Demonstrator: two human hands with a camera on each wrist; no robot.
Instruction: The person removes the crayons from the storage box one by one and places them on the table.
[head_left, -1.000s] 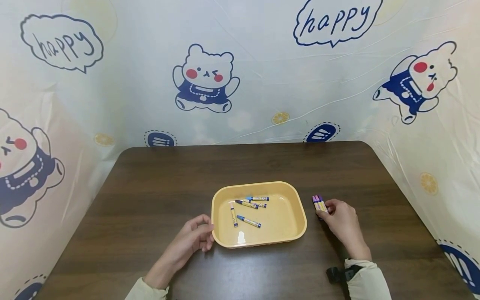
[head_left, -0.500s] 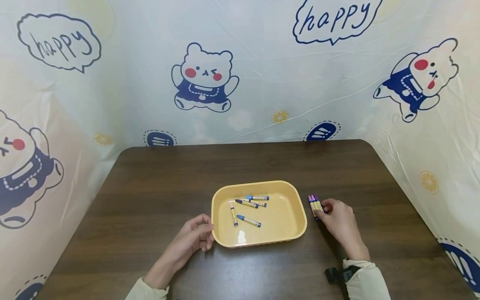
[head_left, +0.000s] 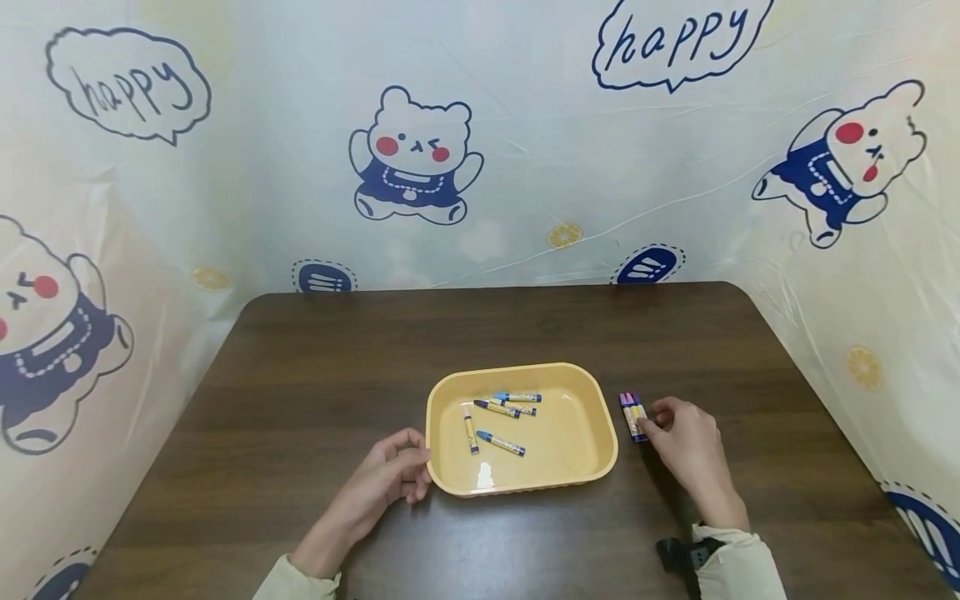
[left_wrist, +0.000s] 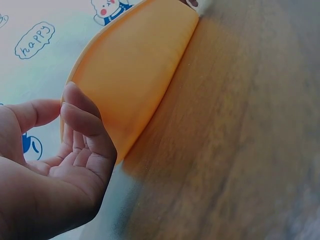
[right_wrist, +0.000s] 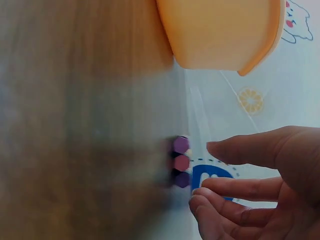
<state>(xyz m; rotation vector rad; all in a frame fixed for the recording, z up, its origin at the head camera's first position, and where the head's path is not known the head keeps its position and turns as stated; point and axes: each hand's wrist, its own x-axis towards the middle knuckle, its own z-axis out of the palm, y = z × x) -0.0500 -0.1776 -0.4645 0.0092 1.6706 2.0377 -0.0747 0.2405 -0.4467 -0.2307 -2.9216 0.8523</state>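
Head view: left hand [head_left: 384, 475] pinches yellow tray [head_left: 573, 446] by left rim, likely steadying it; five loose crayons [head_left: 500, 443] inside. Right of tray, three crayons [head_left: 632, 416] lie side by side. Right hand [head_left: 690, 447] beside them, thumb and fingers parted, grasping nothing; contact hard to tell.

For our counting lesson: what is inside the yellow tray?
Five crayons. The dark-tipped crayon partly covers another crayon; the yellow tray hides the table beneath it.

The tray [head_left: 570, 442], mid-frame, looks like smooth, glossy plastic; the bench [head_left: 360, 350], lower frame, satiny wood grain; the backdrop [head_left: 540, 125], upper frame, shiny, creased sheeting.
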